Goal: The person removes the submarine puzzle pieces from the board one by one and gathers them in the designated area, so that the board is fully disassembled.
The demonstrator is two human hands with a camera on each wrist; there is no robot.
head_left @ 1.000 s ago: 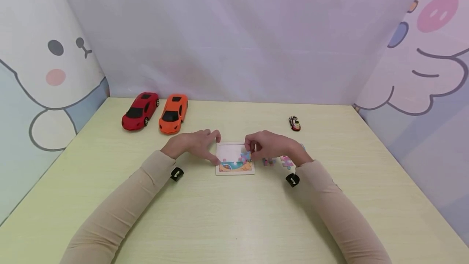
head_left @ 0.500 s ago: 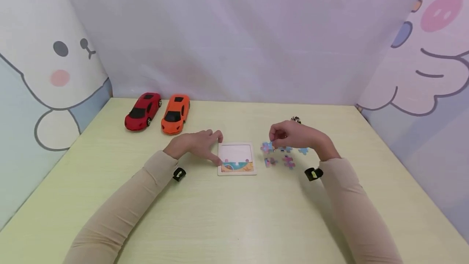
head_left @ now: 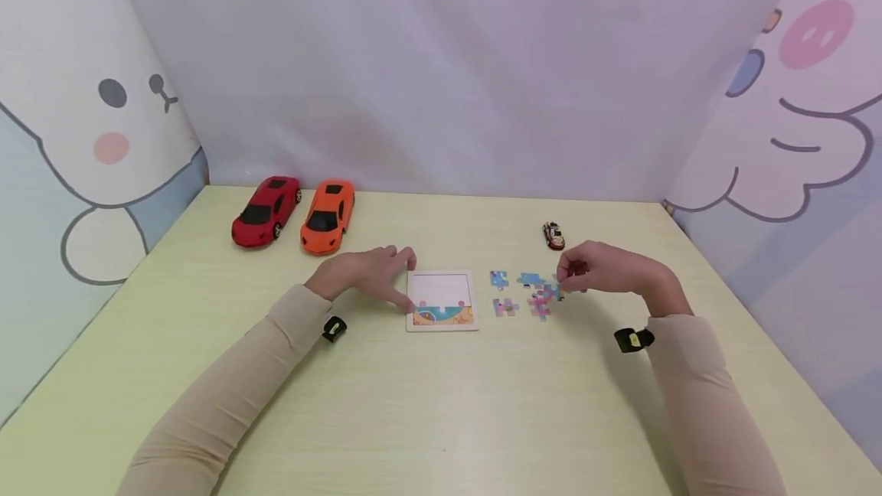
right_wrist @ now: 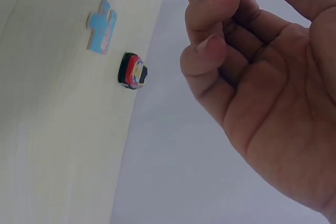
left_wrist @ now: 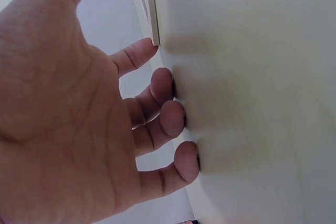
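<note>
A square white puzzle tray (head_left: 441,327) lies mid-table, its bottom row filled with teal and sand-coloured pieces. My left hand (head_left: 372,272) rests at its left edge, thumb and index spread; in the left wrist view the index fingertip (left_wrist: 144,51) touches the tray's corner, and the other fingertips are on the table. To the right, my right hand (head_left: 609,270) pinches a pink-and-blue puzzle piece (head_left: 550,293) over the loose pieces. Its fingertips are cut off in the right wrist view. Loose pieces include two blue ones (head_left: 530,279) and two pink ones (head_left: 505,307).
A red toy car (head_left: 265,213) and an orange toy car (head_left: 328,217) stand at the back left. A small patterned toy car (head_left: 553,235) stands behind the loose pieces. A pale curtain (head_left: 441,98) closes off the table's far side.
My right hand has carried the pink-and-blue puzzle piece from above the tray rightward, past the blue pieces, to the right end of the loose pieces. My left hand has stayed at the tray.
</note>
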